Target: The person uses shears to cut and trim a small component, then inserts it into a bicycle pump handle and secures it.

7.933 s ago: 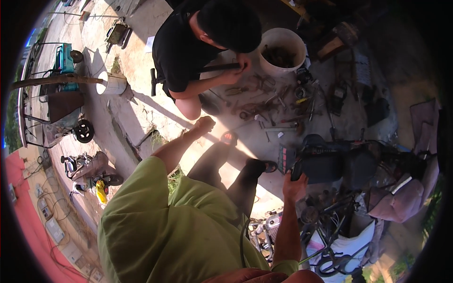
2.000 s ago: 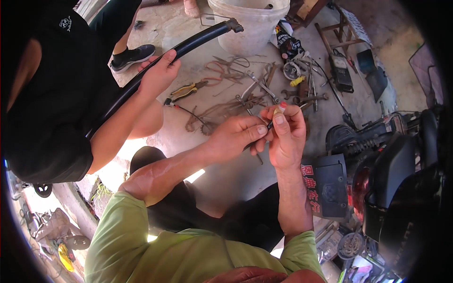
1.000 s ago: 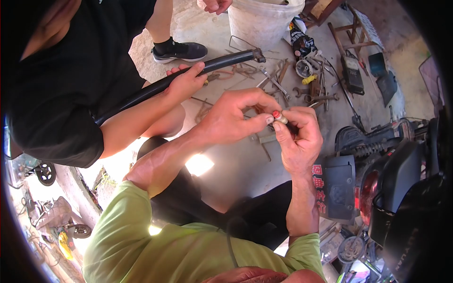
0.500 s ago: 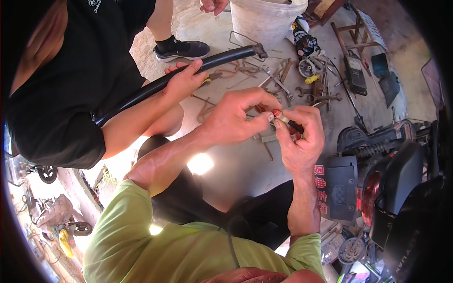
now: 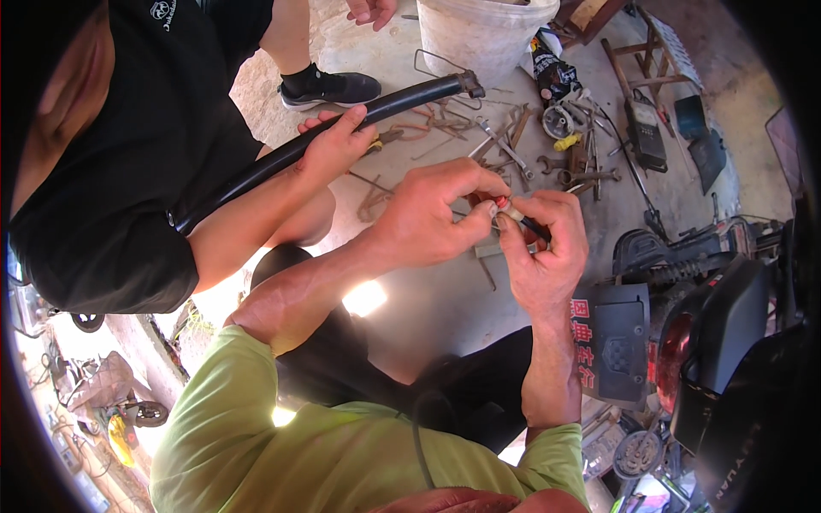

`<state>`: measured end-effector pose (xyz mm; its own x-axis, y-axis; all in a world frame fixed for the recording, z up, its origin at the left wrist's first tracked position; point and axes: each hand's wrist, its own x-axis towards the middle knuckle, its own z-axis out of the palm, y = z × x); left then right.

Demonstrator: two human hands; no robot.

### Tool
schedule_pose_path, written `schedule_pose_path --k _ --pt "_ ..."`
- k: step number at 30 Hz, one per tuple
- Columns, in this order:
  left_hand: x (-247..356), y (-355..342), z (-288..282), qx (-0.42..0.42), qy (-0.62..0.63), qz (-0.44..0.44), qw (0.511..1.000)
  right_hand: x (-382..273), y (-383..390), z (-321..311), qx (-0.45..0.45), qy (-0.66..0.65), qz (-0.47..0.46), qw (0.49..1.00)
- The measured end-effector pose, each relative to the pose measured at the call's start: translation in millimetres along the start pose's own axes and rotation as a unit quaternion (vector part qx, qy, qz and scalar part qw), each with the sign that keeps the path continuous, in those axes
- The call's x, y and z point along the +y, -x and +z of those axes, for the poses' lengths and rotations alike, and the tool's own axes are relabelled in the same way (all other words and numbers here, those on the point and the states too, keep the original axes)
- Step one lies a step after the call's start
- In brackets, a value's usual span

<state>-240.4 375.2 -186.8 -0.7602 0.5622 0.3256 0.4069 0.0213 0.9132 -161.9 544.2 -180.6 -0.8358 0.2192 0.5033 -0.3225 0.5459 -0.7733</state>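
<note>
Above concrete floor (image 5: 436, 312), near scattered tools (image 5: 510, 154) and a whitish bucket (image 5: 472, 43). Pinching a small red-tipped piece (image 5: 514, 213) between left fingers (image 5: 476, 226) and right fingers (image 5: 515, 248).

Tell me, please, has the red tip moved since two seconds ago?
Yes: the red tip shifted leftward and down in view, against the silver wrench.

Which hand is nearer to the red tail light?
Right. The right hand, pinching a small red-tipped piece, is up and to the left of the red tail light in the picture. The left hand is farther left, its fingertips at that piece's red end.
</note>
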Motion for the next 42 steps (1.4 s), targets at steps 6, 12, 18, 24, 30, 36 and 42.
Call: schedule_pose_path --k 6,12,18,24,30,36,42 --pt "1.4 0.1 1.2 0.015 -0.024 0.025 0.999 7.0 2.9 -0.9 -0.012 -0.017 0.018 1.0" --pt "4.9 0.5 -2.0 0.003 -0.004 0.055 0.998 22.9 10.6 -1.2 -0.033 -0.216 0.069 0.973" --pt "3.9 0.2 -2.3 -0.004 0.01 0.085 0.996 24.8 12.4 -2.3 -0.05 -0.272 0.056 0.959" --pt "10.0 -3.6 -4.2 -0.023 0.001 0.075 0.997 29.1 14.7 -7.6 -0.056 -0.285 0.068 0.954" --pt "1.5 -2.9 -7.2 -0.048 0.092 -0.013 0.994 17.6 15.7 -2.7 -0.07 -0.339 0.182 0.92" --pt "-0.4 -7.9 -10.6 -0.056 0.219 -0.113 0.967 25.5 21.0 -4.9 -0.052 -0.262 0.2 0.943" --pt "-4.0 -5.1 -8.5 -0.059 0.245 -0.155 0.955 16.7 14.2 -1.8 -0.025 -0.109 0.092 0.989"
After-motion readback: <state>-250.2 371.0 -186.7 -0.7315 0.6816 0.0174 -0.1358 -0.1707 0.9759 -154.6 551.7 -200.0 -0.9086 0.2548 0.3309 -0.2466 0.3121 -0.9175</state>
